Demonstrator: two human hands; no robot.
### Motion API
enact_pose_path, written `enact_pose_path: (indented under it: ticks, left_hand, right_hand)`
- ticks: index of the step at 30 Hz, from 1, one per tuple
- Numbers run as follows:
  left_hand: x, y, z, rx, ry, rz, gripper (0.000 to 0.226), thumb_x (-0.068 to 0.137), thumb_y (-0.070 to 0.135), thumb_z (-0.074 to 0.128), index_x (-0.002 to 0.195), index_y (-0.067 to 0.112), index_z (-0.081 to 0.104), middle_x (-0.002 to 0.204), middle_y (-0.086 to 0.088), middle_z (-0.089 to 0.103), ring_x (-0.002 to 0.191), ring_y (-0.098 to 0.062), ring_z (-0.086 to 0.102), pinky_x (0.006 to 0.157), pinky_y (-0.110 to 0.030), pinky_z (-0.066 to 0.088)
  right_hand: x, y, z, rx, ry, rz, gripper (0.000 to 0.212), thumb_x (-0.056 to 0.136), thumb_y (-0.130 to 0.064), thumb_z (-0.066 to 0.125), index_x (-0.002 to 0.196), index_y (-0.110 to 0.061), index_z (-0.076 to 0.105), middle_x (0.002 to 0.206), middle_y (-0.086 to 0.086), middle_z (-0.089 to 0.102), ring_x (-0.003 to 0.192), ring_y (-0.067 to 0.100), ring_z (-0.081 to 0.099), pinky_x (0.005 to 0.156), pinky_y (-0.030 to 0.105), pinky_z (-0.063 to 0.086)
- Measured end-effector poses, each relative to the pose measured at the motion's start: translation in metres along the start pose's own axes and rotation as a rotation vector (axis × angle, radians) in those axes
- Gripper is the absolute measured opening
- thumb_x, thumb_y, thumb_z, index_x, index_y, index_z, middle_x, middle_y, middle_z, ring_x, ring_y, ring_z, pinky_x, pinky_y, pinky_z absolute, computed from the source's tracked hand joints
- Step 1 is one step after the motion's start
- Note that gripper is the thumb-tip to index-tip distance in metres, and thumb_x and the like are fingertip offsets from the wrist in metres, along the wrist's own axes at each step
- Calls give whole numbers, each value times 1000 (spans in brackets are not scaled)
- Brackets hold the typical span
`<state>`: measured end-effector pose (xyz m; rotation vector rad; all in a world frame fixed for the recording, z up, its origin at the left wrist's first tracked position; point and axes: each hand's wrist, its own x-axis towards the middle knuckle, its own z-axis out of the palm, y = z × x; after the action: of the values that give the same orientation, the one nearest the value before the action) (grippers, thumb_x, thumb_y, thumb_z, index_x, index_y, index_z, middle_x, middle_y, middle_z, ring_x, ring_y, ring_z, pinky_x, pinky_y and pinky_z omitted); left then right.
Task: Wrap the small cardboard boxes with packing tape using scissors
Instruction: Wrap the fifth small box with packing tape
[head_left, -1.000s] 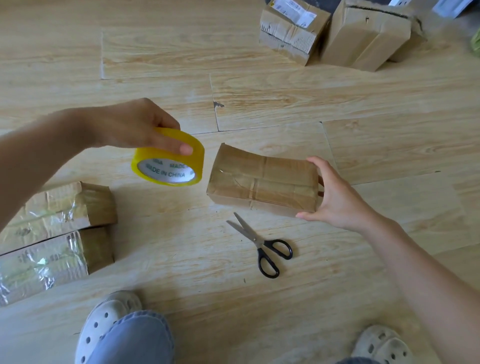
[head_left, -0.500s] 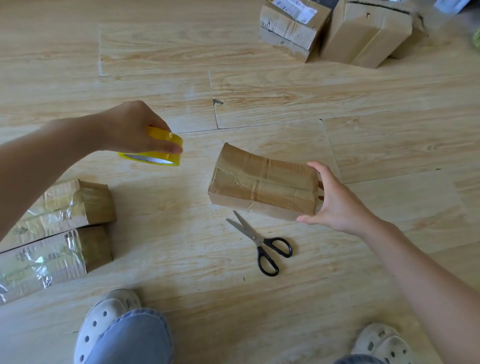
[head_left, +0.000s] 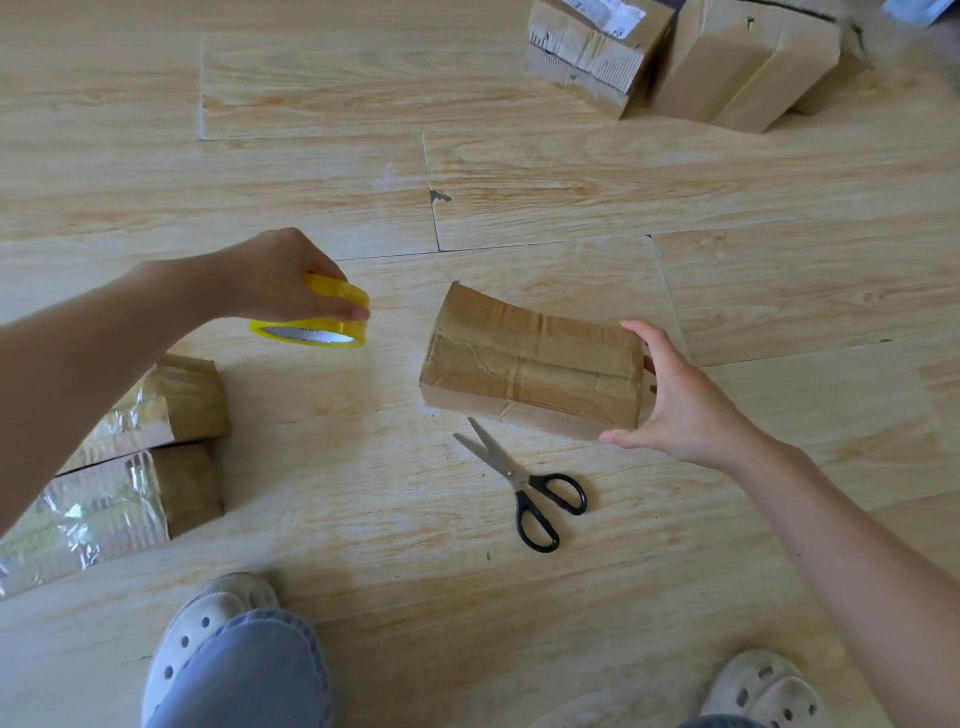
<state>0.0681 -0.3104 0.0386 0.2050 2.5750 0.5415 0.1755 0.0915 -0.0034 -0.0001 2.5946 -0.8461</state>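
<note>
The left hand (head_left: 270, 275) grips a yellow tape roll (head_left: 332, 326) from above, held flat and clear of the floor. The right hand (head_left: 685, 405) clasps the right end of the small cardboard box (head_left: 530, 364) between thumb and fingers. Open scissors (head_left: 519, 480) lie just in front of it on the pale wood-plank floor (head_left: 311, 156). Two tape-wrapped boxes (head_left: 156, 405) sit at the left and larger cartons (head_left: 753, 57) stand far right.
</note>
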Motion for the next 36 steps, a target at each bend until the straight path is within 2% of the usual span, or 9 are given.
enact_pose_path:
  ticks: [7, 14, 16, 18, 20, 23, 26, 30, 36]
  left_hand:
    - [4, -6, 13, -35, -22, -33, 30, 72, 58, 70, 88, 33, 72, 83, 12, 65, 81, -12, 57, 71, -28, 40]
    - [3, -13, 29, -111, 10, -45, 26, 72, 55, 72, 86, 33, 72, 76, 14, 64, 74, -1, 55, 58, -21, 39]
    - [2, -14, 30, -119, 16, -40, 23, 73, 54, 72, 85, 34, 72, 77, 15, 64, 74, -1, 55, 59, -21, 40]
    - [2, -14, 31, -120, 12, -37, 20, 73, 54, 73, 83, 37, 71, 78, 15, 64, 75, 0, 55, 59, -21, 40]
    - [2, -12, 31, -114, 6, -37, 17, 72, 54, 73, 80, 39, 69, 79, 14, 65, 75, 0, 54, 60, -21, 41]
    - [3, -12, 32, -128, -4, -40, 17, 72, 53, 74, 80, 39, 69, 81, 13, 65, 76, 0, 55, 61, -22, 41]
    - [3, -13, 34, -153, -24, -40, 23, 73, 51, 75, 88, 33, 72, 81, 15, 65, 77, 1, 55, 62, -22, 40]
    - [1, -14, 35, -188, -39, -47, 27, 74, 51, 74, 91, 29, 74, 82, 12, 67, 78, -1, 58, 63, -23, 42]
    - [0, -14, 37, -180, -41, -45, 27, 74, 52, 74, 90, 30, 75, 80, 12, 67, 75, 1, 57, 57, -19, 40]
  right_hand:
    - [4, -1, -4, -4, -22, -4, 123, 53, -41, 94, 139, -58, 8, 155, -14, 25, 137, 8, 30, 98, 28, 29]
    - [4, -8, -11, -45, -79, -6, 123, 60, -32, 92, 144, -52, 4, 155, -27, 11, 133, -2, 18, 104, 27, 24]
    - [3, -12, -14, -67, -91, -9, 124, 62, -27, 92, 145, -50, 2, 156, -28, 4, 141, 3, 15, 110, 30, 26]
    - [2, -18, -16, -114, -123, 5, 128, 63, -25, 91, 146, -48, -3, 157, -26, -8, 148, 8, 3, 119, 40, 20]
    - [1, -28, -17, -189, -139, 29, 138, 59, -35, 92, 148, -43, -13, 158, -19, -20, 148, 10, -12, 122, 45, 9]
    - [4, -57, -14, -225, -99, -17, 148, 50, -59, 86, 149, -35, -22, 158, -13, -24, 146, 8, -20, 121, 44, -2]
    - [17, -97, 1, -241, -70, -130, 149, 48, -67, 79, 150, -29, -22, 159, -10, -23, 146, 9, -18, 119, 42, -8]
    - [41, -140, 27, -341, -117, -247, 150, 51, -66, 81, 152, -20, -19, 161, -2, -20, 148, 16, -15, 117, 41, -10]
    - [57, -166, 50, -526, -197, -246, 148, 53, -69, 81, 153, -13, -11, 162, 9, 3, 149, 26, 6, 120, 48, 5]
